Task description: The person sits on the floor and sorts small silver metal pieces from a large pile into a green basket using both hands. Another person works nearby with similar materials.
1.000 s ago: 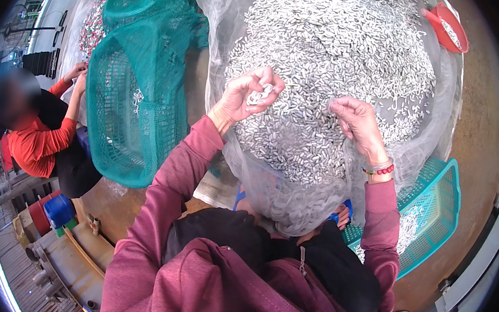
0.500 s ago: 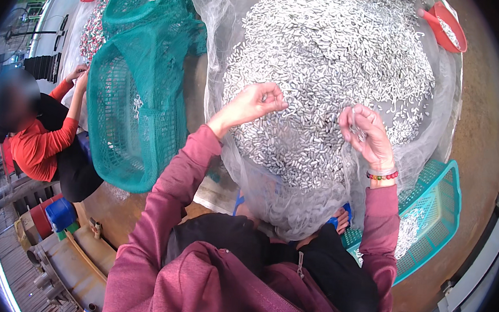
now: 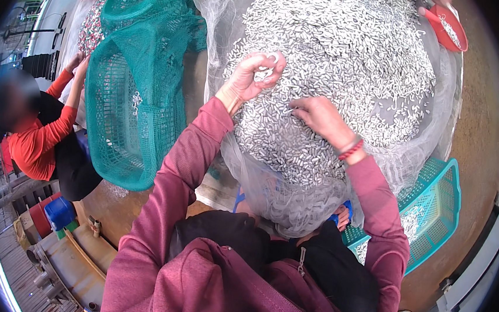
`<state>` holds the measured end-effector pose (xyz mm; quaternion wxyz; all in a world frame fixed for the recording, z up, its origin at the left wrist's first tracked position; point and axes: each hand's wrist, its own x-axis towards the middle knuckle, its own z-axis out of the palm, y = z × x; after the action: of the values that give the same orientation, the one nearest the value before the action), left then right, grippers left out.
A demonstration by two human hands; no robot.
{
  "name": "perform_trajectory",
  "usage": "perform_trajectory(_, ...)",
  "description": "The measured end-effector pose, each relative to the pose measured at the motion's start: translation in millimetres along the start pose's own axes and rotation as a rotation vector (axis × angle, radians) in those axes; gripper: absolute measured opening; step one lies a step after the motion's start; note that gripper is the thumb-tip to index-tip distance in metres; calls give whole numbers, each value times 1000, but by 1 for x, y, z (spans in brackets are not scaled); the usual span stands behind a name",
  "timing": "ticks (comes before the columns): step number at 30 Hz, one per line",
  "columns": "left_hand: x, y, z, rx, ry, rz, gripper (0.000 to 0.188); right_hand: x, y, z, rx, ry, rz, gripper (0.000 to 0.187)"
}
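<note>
A broad heap of small silvery-white oblong pieces [image 3: 335,34] lies on a sheer white mesh cloth [image 3: 214,12] in front of me. My left hand [image 3: 249,80] is over the heap's left side, palm turned up and fingers curled around several of the white pieces. To its right and nearer, my right hand [image 3: 322,121] reaches in palm down, with thumb and fingertips pinched at the heap's surface. A small light piece shows at those fingertips, its exact shape too small to make out.
Green baskets with netting [image 3: 130,105] stand left of the heap. A teal basket [image 3: 437,223] with white pieces sits at the right. A red scoop [image 3: 447,31] is at the far right, near another person's hand [image 3: 440,0]. A person in orange [image 3: 42,145] works at far left.
My left hand has moved away from me and turned palm up. My right hand has swung left and turned palm down onto the heap. Another person's hand has appeared near the red scoop.
</note>
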<state>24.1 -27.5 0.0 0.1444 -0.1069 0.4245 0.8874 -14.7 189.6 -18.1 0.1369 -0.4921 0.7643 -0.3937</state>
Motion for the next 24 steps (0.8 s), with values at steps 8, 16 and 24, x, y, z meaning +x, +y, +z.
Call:
perform_trajectory(8,-3,13,3,170,-51,67,8,-25,-12,-8,-215,-96,298,12)
perform_trajectory(16,4,-16,-2,774,89,88,13,-76,-4,-69,1229,350,732,16)
perform_trajectory(24,1,-3,19,1445,184,50,23,-89,2,-94,1801,462,453,19)
